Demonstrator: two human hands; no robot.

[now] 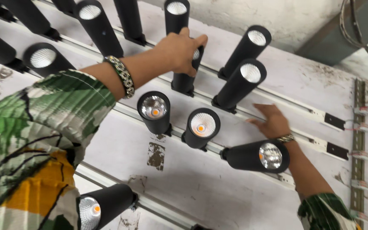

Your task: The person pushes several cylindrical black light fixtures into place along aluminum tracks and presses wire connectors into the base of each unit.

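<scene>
Black cylindrical spotlight [187,70] on the white track rail [218,123] is clamped in the left hand [179,52], best turned gently while the right hand [271,121], fingers spread flat, steadies the board [192,187].

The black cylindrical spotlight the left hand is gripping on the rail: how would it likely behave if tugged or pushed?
The spotlight looks rigid, probably metal, so the left hand shouldn't deform it. It probably pivots rather than slides: neighbours on the white rail tilt differently. Its smooth matte barrel may slip slightly; the front lens seems its fragile part.
</scene>
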